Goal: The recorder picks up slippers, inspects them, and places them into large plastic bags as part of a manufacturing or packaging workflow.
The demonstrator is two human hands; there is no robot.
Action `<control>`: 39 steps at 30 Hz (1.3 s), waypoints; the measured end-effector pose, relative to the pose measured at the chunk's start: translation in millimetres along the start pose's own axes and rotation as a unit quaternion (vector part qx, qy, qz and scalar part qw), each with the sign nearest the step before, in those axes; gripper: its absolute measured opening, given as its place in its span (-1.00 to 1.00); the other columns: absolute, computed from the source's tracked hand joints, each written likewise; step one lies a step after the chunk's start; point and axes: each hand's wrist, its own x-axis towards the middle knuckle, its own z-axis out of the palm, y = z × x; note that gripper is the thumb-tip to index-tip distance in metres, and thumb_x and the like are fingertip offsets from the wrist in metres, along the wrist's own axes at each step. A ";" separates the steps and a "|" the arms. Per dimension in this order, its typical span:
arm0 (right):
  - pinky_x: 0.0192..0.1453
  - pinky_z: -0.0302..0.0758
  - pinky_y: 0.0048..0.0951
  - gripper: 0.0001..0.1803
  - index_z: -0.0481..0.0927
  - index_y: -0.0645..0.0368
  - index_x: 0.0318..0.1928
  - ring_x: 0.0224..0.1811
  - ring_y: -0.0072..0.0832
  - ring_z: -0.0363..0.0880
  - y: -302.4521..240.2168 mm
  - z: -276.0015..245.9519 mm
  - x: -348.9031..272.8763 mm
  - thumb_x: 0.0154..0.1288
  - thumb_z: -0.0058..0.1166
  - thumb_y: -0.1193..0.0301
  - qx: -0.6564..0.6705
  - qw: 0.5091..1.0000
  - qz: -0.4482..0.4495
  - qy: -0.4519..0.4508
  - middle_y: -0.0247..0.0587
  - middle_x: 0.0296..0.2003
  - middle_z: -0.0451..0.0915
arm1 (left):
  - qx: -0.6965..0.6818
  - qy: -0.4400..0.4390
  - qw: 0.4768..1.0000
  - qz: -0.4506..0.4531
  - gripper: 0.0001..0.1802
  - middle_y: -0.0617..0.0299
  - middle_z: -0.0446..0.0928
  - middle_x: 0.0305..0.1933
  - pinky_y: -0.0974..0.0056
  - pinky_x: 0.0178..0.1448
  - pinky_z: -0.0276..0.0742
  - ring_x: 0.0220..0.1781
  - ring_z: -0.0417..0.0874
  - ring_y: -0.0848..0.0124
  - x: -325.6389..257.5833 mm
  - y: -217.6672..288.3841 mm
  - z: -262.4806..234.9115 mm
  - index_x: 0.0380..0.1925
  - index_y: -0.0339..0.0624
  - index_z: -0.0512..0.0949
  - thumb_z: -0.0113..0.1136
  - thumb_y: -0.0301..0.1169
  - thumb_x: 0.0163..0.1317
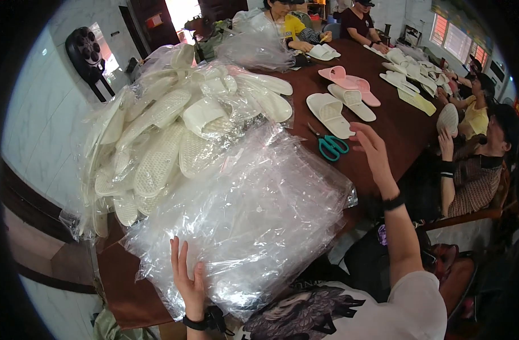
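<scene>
My left hand (188, 279), fingers stretched out, rests at the near left edge of a stack of clear plastic bags (259, 209). My right hand (373, 150) reaches over the table, its fingers extended beside the end of a white slipper (329, 115). Whether the fingertips touch that slipper I cannot tell. Another white slipper (353, 103) lies alongside it, and a pair of pink slippers (358, 89) sits just beyond. Teal-handled scissors (332, 147) lie between the bags and my right hand.
A tall heap of bagged white slippers (163, 136) fills the table's left side. More white slippers (407, 73) are piled at the far right of the brown table (378, 130). Several people sit around it; one at the right holds up a slipper (447, 119).
</scene>
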 end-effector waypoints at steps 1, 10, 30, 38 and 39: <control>0.08 0.49 -0.46 -0.63 0.52 0.11 0.20 0.08 -0.46 0.56 -21.1 10.8 -20.8 0.46 -0.01 0.29 -0.017 0.998 -0.061 0.020 -0.30 0.10 0.56 | 0.002 0.000 1.000 0.000 -0.47 -0.03 0.17 0.51 -0.02 0.54 0.03 0.55 0.12 0.02 -0.5 1.9 -0.8 0.29 -0.22 0.40 0.11 -0.28 0.36; 0.47 0.01 0.20 -0.36 0.40 -0.09 0.35 0.48 0.00 0.07 -52.9 102.1 -102.0 0.26 0.19 0.15 -0.374 0.840 -0.304 -0.247 -0.01 0.41 0.19 | 0.026 0.028 0.999 0.020 -0.51 0.00 0.15 0.52 -0.02 0.54 0.05 0.56 0.11 0.00 0.1 32.6 -27.8 0.25 -0.14 0.47 0.18 -0.39 0.29; 0.50 -0.08 0.28 -0.41 0.43 -0.24 0.33 0.51 -0.06 0.05 -27.6 148.6 -130.9 0.29 0.13 0.06 -0.393 0.806 -0.295 -0.331 -0.15 0.45 0.15 | -0.644 0.185 0.738 0.084 -0.53 0.06 0.41 0.27 0.07 0.47 0.24 0.36 0.39 0.17 -46.5 -30.2 -85.1 0.28 -0.16 0.40 0.02 -0.20 0.46; 0.36 0.31 -0.17 -0.62 0.55 0.10 0.17 0.27 -0.24 0.44 -51.2 87.0 -58.7 0.45 0.01 0.23 -0.109 0.904 -0.274 -0.310 -0.07 0.19 0.50 | 0.002 -0.032 0.996 -0.086 -0.56 0.02 0.27 0.46 -0.04 0.54 0.02 0.54 0.14 0.00 -33.7 -4.2 -70.7 0.08 -0.21 0.59 0.26 -0.31 0.19; 0.27 0.38 -0.29 -0.64 0.58 0.17 0.11 0.16 -0.33 0.51 -55.7 73.9 -38.3 0.45 0.00 0.25 -0.086 0.942 -0.194 -0.260 -0.10 0.09 0.56 | -0.024 0.034 0.996 -0.072 -0.58 -0.03 0.30 0.43 -0.01 0.53 0.06 0.50 0.23 0.09 -35.8 -5.3 -70.5 0.05 -0.32 0.58 0.17 -0.28 0.28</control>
